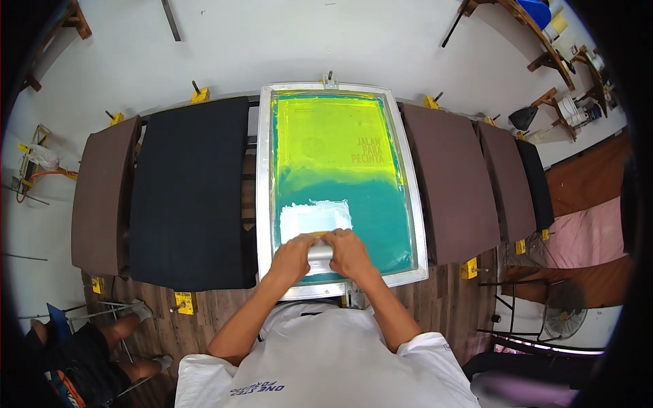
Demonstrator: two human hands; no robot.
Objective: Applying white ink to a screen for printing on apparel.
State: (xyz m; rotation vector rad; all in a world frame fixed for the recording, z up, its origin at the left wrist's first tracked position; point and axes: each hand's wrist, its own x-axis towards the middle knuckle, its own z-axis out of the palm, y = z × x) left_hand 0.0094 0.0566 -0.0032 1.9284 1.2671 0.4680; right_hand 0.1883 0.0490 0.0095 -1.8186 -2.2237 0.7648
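Both my hands grip a squeegee [320,253] with a pale metallic handle and a yellowish edge, low on a screen-printing frame [292,88]. My left hand [292,258] closes around its left part, and my right hand [349,254] around its right part. Just beyond the squeegee, white ink [314,215] lies in a patch with a ragged far edge. Teal coating [377,221] covers the near part of the mesh, shading into yellow-green [320,126] at the far part, where faint lettering shows. Most of the blade is hidden behind my fingers.
Left of the frame are a black board [190,190] and a brown one [102,197]; more brown boards [452,183] stand at right. Yellow clamps [183,302] jut from their ends. Someone's legs [122,326] show at lower left. A fan [564,310] stands at lower right, below wall shelves.
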